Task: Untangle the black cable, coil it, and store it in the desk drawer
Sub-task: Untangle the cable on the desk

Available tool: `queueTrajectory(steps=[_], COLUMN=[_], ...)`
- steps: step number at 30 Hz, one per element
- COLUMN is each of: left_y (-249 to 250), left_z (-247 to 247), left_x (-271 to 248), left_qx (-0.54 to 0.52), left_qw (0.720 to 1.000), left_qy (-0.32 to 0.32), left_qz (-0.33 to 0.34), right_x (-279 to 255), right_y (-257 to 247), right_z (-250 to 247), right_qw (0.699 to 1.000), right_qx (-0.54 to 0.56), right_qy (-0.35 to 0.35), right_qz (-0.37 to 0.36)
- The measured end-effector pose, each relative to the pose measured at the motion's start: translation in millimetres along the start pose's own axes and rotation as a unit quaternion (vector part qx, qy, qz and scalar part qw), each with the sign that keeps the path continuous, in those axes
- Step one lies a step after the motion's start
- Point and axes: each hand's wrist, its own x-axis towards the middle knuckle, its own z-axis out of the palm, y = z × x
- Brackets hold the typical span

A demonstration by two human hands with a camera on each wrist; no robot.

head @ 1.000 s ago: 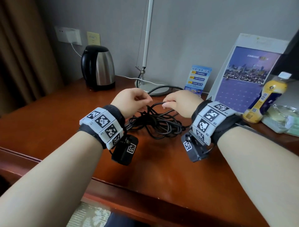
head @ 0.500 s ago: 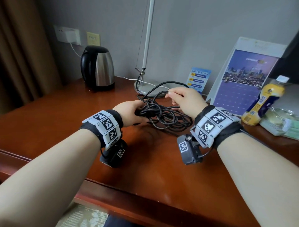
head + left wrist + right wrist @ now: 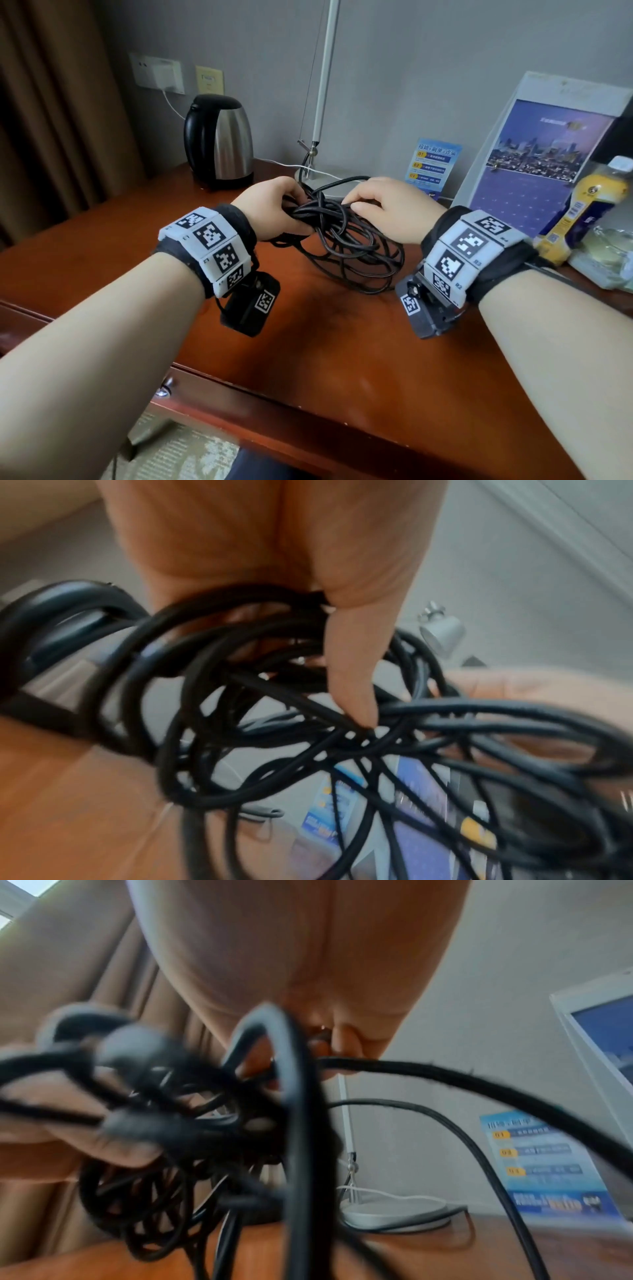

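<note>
Two hands meet over one black cable [image 3: 346,246] above the desk [image 3: 308,342] in the head view: the left hand [image 3: 270,209] grips the bundle, the right hand [image 3: 383,209] pinches a strand. One kettle [image 3: 219,137] and one bottle [image 3: 582,205] stand behind the cable. Left wrist view: one thumb [image 3: 356,669] presses into many loops. Right wrist view: blurred fingers [image 3: 346,1042] pinch one strand.

Both wrist views smeared with blur. Left hand [image 3: 270,209] fingertips buried in the black cable [image 3: 346,250] bundle; cable ends lost in the tangle. Right hand [image 3: 387,209] fingertips hidden behind its knuckles. Yellow bottle [image 3: 589,202] cut by the right edge.
</note>
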Motion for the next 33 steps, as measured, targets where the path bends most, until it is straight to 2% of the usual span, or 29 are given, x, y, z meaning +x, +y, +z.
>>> queueTrajectory(steps=[6, 10, 15, 18, 21, 24, 26, 28, 31, 33], left_y=[-1, -2, 1, 6, 7, 5, 4, 3, 5, 6], left_z=[-6, -9, -4, 2, 8, 9, 7, 5, 5, 8], left_x=[-1, -5, -12, -12, -12, -15, -19, -22, -27, -30], left_qx=[-0.045, -0.023, 0.044, 0.071, 0.070, 0.110, 0.161, 0.137, 0.084, 0.094], left_qw=[0.998, 0.994, 0.987, 0.988, 0.993, 0.987, 0.979, 0.985, 0.995, 0.994], left_qy=[0.044, 0.108, 0.138, 0.113, 0.089, 0.117, 0.121, 0.093, 0.056, 0.048], left_qz=[-0.019, 0.025, 0.066, 0.072, 0.042, -0.005, -0.030, -0.040, -0.011, 0.007], right_x=[-2, -1, 2, 4, 8, 14, 15, 12, 6, 4], right_y=[0, 5, 5, -2, -13, -14, -10, -7, -5, -6], right_z=[2, 8, 12, 14, 20, 22, 20, 15, 10, 13], right_qw=[0.990, 0.971, 0.939, 0.940, 0.952, 0.963, 0.945, 0.918, 0.899, 0.867], right_qx=[0.124, 0.203, 0.315, 0.310, 0.277, 0.216, 0.254, 0.316, 0.345, 0.409], right_qy=[0.014, 0.027, 0.024, 0.024, 0.035, 0.050, 0.059, 0.055, 0.041, 0.036], right_qz=[0.067, 0.120, 0.132, 0.140, 0.127, 0.152, 0.196, 0.234, 0.268, 0.280])
